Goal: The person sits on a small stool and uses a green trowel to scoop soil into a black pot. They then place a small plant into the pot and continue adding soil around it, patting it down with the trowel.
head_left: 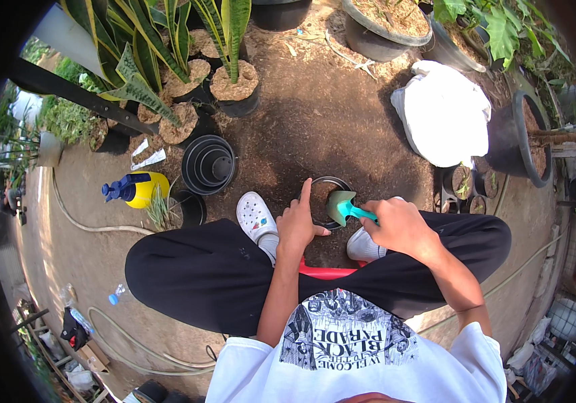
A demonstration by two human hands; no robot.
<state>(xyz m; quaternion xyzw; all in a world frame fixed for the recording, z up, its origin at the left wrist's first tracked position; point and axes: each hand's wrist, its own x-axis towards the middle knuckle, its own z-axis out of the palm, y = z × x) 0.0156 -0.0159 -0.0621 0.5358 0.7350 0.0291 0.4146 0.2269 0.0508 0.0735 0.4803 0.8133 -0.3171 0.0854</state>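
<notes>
One pot (pixel 335 179), between the shoes (pixel 256 213), already held some soil (pixel 321 193); how full, the blade hid. Filling seemed under way, not finished: the right hand (pixel 399 224) was clenched round the trowel (pixel 343 208), its blade over the pot. The left hand (pixel 296 223) spread its fingers at the rim. Nearby, nested pots (pixel 195 166) looked unfilled, perhaps still to do.

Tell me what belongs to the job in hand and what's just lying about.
In the job:
- teal trowel, in the right hand
- black pot, left hand at its rim

Apparently lying about:
- yellow spray bottle
- pale hose
- blue-capped bottle
</notes>
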